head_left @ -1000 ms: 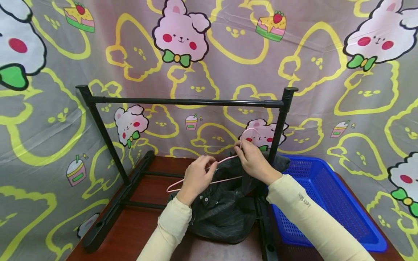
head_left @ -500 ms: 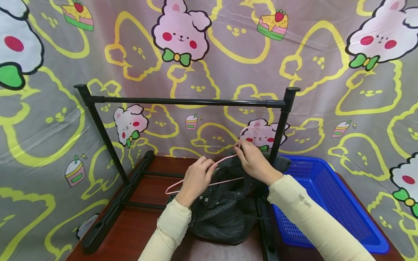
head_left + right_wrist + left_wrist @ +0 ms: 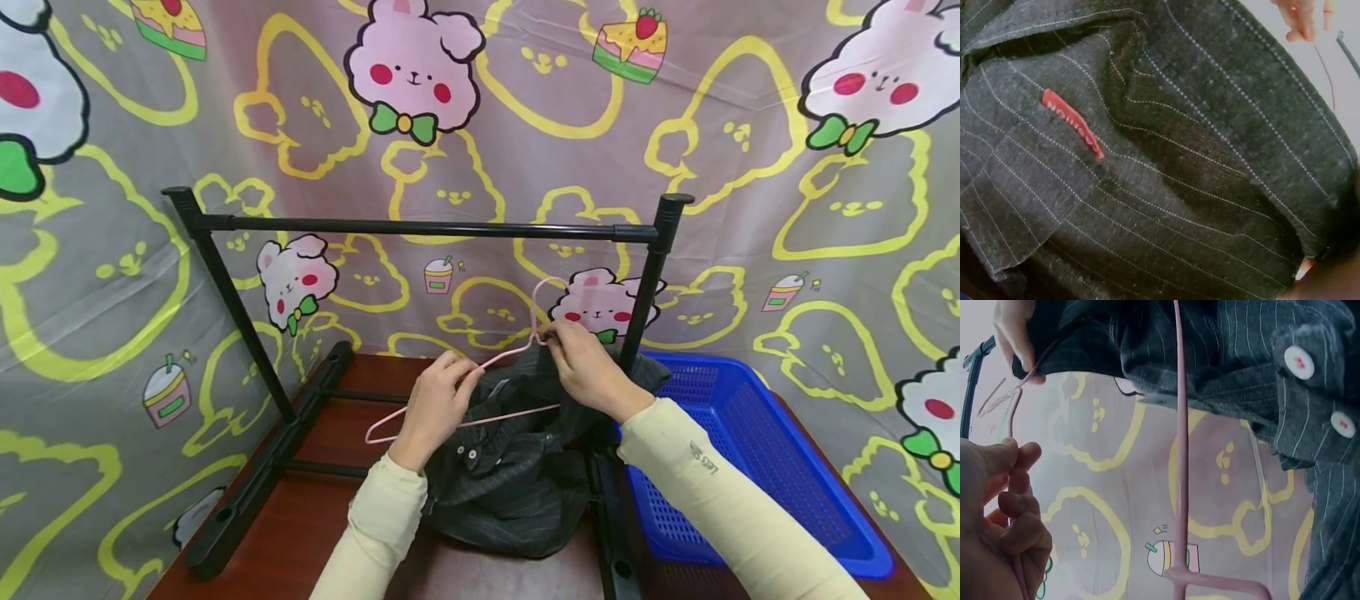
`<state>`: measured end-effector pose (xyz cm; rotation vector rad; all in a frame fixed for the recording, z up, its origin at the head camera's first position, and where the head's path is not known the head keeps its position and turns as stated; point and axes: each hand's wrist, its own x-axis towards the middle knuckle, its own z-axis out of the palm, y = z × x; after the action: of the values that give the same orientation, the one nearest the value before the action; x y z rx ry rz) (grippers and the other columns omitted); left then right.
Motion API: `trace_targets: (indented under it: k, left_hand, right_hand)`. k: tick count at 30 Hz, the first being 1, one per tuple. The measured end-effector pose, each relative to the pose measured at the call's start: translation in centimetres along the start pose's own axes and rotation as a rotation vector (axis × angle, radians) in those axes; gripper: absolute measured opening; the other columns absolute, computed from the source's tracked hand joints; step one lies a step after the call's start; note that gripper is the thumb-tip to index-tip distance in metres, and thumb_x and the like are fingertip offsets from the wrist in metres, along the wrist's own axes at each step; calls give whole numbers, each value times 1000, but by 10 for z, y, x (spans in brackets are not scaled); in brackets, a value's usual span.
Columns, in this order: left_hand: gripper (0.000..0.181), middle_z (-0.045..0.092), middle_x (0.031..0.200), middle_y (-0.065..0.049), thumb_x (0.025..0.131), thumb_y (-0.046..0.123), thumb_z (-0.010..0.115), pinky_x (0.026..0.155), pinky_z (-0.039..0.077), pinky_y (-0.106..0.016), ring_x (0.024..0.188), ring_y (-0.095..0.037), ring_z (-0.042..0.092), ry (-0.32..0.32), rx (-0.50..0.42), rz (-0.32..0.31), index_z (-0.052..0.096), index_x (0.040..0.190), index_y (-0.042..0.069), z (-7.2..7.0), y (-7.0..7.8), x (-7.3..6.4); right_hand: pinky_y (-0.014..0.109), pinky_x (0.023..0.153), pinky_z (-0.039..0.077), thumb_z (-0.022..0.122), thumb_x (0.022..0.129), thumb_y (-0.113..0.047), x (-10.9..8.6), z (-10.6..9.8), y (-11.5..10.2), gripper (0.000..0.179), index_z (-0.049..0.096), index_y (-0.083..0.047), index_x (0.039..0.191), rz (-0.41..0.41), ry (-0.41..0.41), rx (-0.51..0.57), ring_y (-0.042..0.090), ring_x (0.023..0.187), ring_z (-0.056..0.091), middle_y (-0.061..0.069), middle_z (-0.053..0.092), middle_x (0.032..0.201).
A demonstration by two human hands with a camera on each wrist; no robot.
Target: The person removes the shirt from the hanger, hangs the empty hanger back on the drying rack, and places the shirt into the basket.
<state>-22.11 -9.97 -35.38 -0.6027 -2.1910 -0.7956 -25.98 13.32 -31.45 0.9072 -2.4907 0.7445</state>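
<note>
A thin pink clothes hanger (image 3: 534, 310) is partly inside a dark pinstriped shirt (image 3: 517, 500) with white buttons. My left hand (image 3: 435, 404) pinches the hanger's left sloping arm between thumb and fingers, as the left wrist view also shows. Just right of the hanger's neck, my right hand (image 3: 588, 367) grips the shirt's upper edge. The hook rises free above that hand. The hanger's left end sticks out past the cloth, while its right end is hidden by the shirt. A red label (image 3: 1072, 124) shows on the cloth in the right wrist view.
A black garment rack (image 3: 427, 227) stands around the work, its right post (image 3: 647, 292) behind my right hand. At the right is a blue perforated basket (image 3: 780, 467). All stand on a reddish-brown table (image 3: 277, 533) before a cartoon-printed curtain (image 3: 495, 175).
The hanger has shifted left, its hook now more upright and left of my right fingers. My left hand has moved slightly left with it; the right hand keeps its grip.
</note>
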Motion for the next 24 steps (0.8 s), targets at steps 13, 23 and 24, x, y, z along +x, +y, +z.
trace_targets:
  k: [13, 23, 24]
  left_hand:
    - [7, 56, 75, 2, 87, 13, 70, 52, 40, -26, 59, -9, 47, 64, 1, -26, 73, 83, 9, -13, -15, -2]
    - [8, 59, 73, 2, 85, 12, 71, 53, 40, -27, 61, -12, 53, 131, 4, -43, 72, 78, 8, -25, -26, -6]
    - [7, 59, 73, 2, 84, 12, 72, 53, 41, -28, 61, -12, 53, 136, 7, -46, 72, 78, 8, -27, -27, -7]
  right_hand:
    - [47, 85, 43, 42, 100, -8, 0, -1, 9, 19, 53, 1, 114, -13, 0, -33, 29, 97, 55, 15, 58, 104]
    - [47, 89, 42, 43, 100, -9, -3, 1, 16, 19, 53, -3, 115, 46, -52, -16, 27, 99, 53, 12, 58, 107]
    - [47, 89, 41, 44, 100, -9, -3, 1, 16, 19, 53, -3, 115, 48, -55, -15, 27, 100, 53, 12, 58, 107]
